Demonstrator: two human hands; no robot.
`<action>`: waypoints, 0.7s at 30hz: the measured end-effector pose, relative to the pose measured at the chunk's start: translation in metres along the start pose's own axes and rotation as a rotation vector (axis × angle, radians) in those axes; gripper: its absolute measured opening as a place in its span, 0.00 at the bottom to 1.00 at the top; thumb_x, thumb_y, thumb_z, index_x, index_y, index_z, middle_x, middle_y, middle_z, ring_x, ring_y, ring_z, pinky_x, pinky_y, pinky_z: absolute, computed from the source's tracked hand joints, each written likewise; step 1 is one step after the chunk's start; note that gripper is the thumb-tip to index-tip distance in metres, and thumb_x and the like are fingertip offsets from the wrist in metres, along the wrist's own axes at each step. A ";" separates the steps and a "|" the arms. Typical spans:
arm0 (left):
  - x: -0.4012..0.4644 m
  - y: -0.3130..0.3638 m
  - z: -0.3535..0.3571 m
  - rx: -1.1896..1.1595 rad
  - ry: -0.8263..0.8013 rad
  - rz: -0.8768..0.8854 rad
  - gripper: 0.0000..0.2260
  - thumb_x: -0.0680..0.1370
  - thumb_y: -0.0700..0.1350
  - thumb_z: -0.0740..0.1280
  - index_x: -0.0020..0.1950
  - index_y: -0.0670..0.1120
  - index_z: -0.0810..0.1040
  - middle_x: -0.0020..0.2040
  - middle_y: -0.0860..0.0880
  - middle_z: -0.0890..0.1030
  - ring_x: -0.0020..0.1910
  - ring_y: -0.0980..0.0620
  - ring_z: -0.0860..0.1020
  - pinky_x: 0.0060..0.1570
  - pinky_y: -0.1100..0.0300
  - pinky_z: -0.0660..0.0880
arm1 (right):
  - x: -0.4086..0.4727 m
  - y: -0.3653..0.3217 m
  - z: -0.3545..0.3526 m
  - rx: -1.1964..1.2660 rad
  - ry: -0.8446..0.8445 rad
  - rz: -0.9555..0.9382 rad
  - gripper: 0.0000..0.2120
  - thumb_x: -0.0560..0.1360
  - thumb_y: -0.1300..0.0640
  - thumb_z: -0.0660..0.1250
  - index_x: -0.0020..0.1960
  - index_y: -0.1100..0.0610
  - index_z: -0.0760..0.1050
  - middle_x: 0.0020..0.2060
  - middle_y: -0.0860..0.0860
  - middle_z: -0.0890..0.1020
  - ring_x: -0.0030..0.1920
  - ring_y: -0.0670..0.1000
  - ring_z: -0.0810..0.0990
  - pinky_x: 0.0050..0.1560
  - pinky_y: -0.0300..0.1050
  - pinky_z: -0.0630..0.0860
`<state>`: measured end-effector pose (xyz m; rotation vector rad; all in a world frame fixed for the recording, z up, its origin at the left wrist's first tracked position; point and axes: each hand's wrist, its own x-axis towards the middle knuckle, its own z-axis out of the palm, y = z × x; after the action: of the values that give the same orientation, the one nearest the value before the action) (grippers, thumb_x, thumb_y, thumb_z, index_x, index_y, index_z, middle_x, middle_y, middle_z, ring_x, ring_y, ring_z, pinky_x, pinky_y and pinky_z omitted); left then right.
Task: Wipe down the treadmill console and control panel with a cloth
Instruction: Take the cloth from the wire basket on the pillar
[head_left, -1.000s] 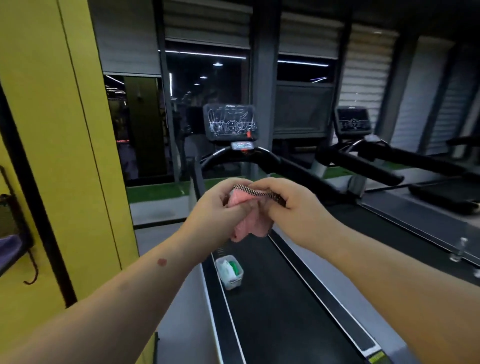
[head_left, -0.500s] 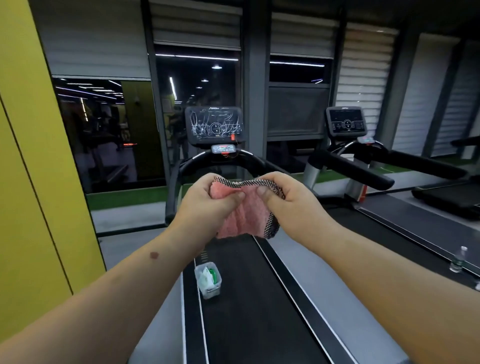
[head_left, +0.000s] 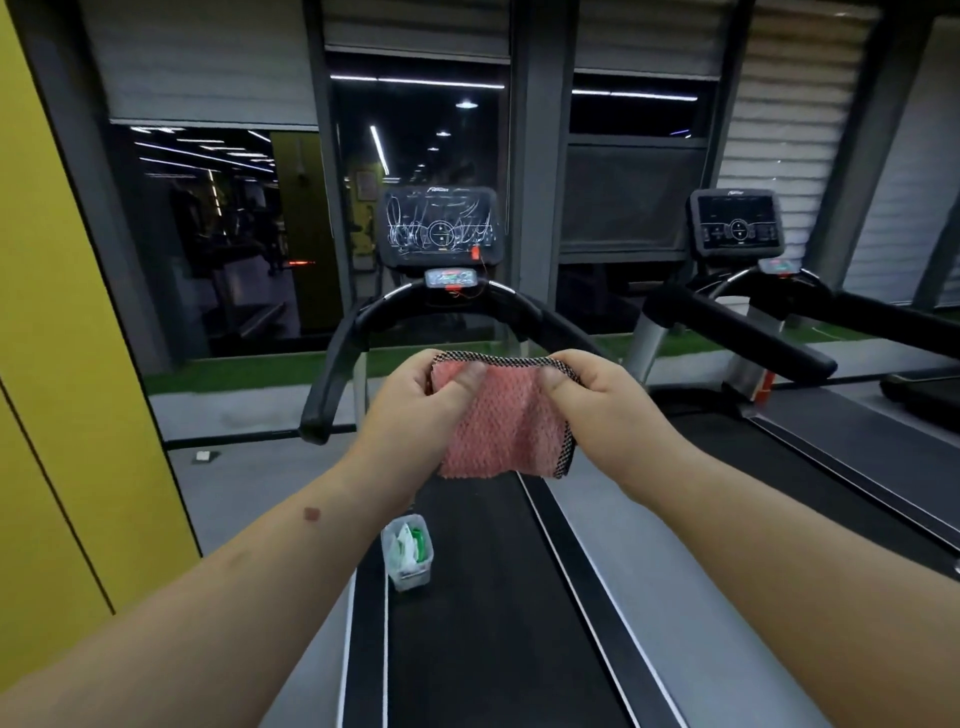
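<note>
while both hands spread the cloth (head_left: 501, 421) flat for wiping | left hand (head_left: 422, 397) and right hand (head_left: 605, 402) each pinch a top corner, thumbs in front | cloth hangs over the belt (head_left: 498, 597), well short of the smeared console (head_left: 440, 226) | small tub (head_left: 408, 552) sits on the belt

Cloth (head_left: 506, 431) top corners hidden under thumbs; console (head_left: 440, 227) markings too small to read; second treadmill (head_left: 810, 332) cut off at right edge.

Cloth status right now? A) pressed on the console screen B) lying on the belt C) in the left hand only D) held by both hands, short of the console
D: left hand and right hand each pinch the pink cloth's top edge, well short of the console.
</note>
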<state>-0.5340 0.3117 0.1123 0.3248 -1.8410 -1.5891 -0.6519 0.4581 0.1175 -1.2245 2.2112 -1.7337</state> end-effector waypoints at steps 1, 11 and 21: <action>0.009 -0.006 0.004 0.000 0.013 -0.002 0.07 0.81 0.51 0.70 0.50 0.47 0.81 0.45 0.47 0.85 0.46 0.46 0.85 0.44 0.48 0.82 | 0.010 0.008 0.000 -0.011 -0.007 0.006 0.12 0.84 0.54 0.60 0.48 0.58 0.79 0.45 0.58 0.82 0.47 0.57 0.81 0.54 0.58 0.78; 0.122 -0.046 0.032 0.066 0.098 0.049 0.03 0.81 0.46 0.69 0.52 0.51 0.76 0.47 0.46 0.78 0.46 0.41 0.81 0.43 0.37 0.81 | 0.119 0.055 -0.005 -0.035 0.027 0.002 0.11 0.83 0.59 0.61 0.52 0.50 0.81 0.47 0.47 0.84 0.48 0.44 0.81 0.45 0.37 0.76; 0.222 -0.069 0.023 0.099 0.115 0.071 0.05 0.81 0.46 0.69 0.49 0.55 0.76 0.47 0.45 0.79 0.44 0.41 0.80 0.39 0.42 0.80 | 0.220 0.086 0.007 -0.069 0.017 0.011 0.10 0.82 0.55 0.61 0.53 0.45 0.80 0.49 0.49 0.83 0.49 0.52 0.82 0.46 0.58 0.83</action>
<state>-0.7298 0.1838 0.1185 0.3833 -1.8253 -1.4058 -0.8437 0.3199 0.1296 -1.2132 2.3010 -1.6839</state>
